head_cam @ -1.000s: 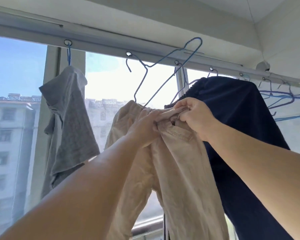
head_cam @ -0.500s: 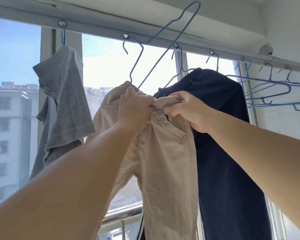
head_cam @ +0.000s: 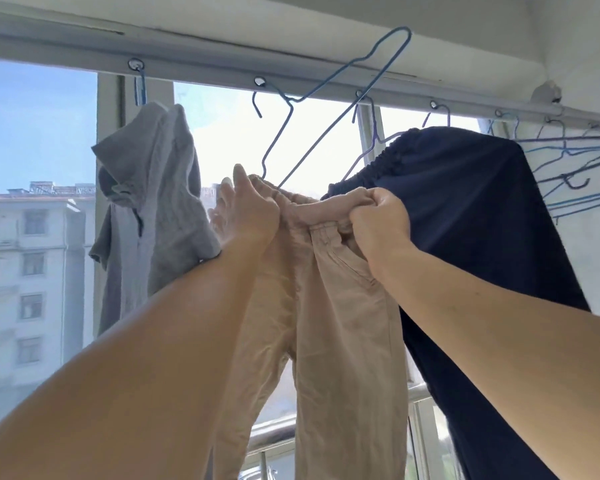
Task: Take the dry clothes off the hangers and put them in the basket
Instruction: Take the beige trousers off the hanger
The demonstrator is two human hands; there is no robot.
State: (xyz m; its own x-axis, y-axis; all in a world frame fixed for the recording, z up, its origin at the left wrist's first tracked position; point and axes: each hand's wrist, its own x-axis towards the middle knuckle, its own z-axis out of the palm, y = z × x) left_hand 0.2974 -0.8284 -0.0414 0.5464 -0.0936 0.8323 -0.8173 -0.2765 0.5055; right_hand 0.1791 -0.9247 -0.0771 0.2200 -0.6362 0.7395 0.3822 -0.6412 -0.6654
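Overhead, two hands, left hand (head_cam: 248,216) and right hand (head_cam: 378,223), fingers pinching one beige trousers (head_cam: 329,323) waistband between two other hanging garments.

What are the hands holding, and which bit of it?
Both hands hold the beige trousers by the waistband: the right hand bunches its right end in a fist, and the left hand grips its left end, near the blue hanger.

Both hands up at the waistband of beige trousers (head_cam: 329,306): left hand (head_cam: 248,216) clutching the left end, right hand (head_cam: 378,220) bunching the right end in a tight fist. Above, a tilted blue wire hanger (head_cam: 326,109) hooked on the rail (head_cam: 326,88). Grey shirt (head_cam: 153,202) hanging left, navy trousers (head_cam: 465,237) right, empty hangers (head_cam: 575,168) beyond.
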